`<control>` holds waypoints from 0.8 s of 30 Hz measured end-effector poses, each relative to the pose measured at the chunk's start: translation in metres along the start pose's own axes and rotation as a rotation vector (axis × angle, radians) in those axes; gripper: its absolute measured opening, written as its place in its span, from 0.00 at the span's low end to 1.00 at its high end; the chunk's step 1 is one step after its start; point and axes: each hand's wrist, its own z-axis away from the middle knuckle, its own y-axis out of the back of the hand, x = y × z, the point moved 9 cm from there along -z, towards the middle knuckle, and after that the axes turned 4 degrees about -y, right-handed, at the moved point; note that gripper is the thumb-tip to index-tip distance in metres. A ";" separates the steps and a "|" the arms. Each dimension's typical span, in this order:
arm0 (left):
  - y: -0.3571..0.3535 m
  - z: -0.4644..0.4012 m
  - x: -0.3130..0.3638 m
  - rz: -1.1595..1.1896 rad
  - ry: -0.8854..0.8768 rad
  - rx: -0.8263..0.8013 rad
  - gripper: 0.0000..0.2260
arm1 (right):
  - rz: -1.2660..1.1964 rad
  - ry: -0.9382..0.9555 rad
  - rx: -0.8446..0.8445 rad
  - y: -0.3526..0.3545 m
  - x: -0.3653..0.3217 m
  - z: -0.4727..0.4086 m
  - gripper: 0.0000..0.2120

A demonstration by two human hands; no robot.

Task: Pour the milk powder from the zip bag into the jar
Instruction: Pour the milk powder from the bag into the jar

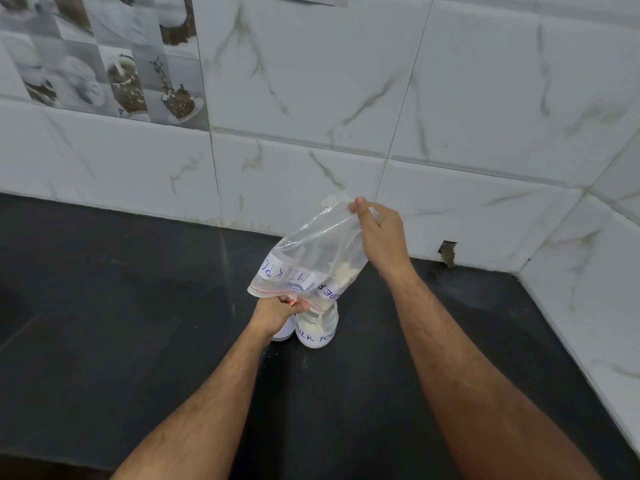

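A clear zip bag with a white "MILK POWDER" label hangs upside down over a small jar that carries the same label. My right hand pinches the bag's bottom corner and holds it up high. My left hand grips the bag's zip mouth right at the jar's opening. A clump of cream powder sits inside the bag near its lower right edge. White powder shows inside the jar. The jar stands upright on the black counter.
A white lid or cap lies beside the jar, partly hidden by my left wrist. The tiled wall rises just behind the jar and turns a corner at the right. A few powder specks lie on the counter by the jar.
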 end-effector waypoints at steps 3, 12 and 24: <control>0.000 0.001 0.000 0.010 0.015 0.003 0.05 | -0.016 -0.016 0.007 -0.001 -0.001 0.001 0.24; 0.002 -0.001 -0.012 0.050 0.065 0.001 0.10 | 0.036 -0.052 -0.162 -0.020 0.002 0.003 0.21; -0.004 0.009 0.002 0.057 0.045 0.012 0.09 | 0.033 -0.042 -0.189 -0.011 0.013 0.010 0.13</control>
